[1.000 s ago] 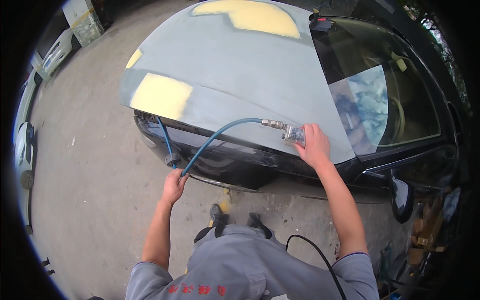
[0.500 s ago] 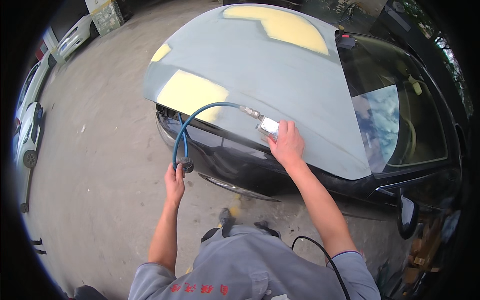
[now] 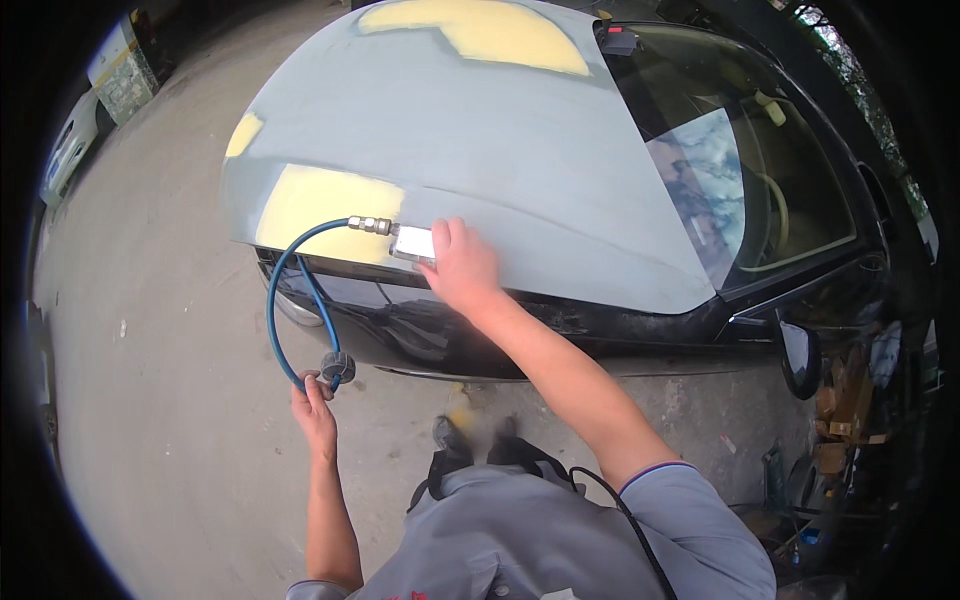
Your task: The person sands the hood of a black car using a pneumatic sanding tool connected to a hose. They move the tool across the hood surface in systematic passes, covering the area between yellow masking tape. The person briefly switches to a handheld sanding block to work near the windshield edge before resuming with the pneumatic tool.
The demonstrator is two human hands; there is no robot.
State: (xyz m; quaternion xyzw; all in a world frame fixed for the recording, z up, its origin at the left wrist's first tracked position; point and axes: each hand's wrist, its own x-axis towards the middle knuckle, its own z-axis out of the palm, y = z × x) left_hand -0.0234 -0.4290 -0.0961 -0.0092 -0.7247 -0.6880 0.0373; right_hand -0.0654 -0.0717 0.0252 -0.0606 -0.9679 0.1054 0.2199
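Note:
My right hand is closed round a block-shaped air tool, silvery and pale, at the near edge of a grey car hood. It sits beside a pale yellow filler patch; whether it touches the surface I cannot tell. A metal coupling joins the tool to a blue air hose, which loops left and down. Off the car's side, my left hand pinches that hose just below a dark round piece. From there the hose runs up toward the gap under the hood.
More yellow patches lie at the hood's far side and left corner. The windshield and side mirror are on the right. Cardboard boxes stand at lower right. A white car and pillar are at upper left.
My right hand has carried the tool left along the hood's near edge, up to the yellow patch. The left hand keeps hold of the hose. The view has also shifted.

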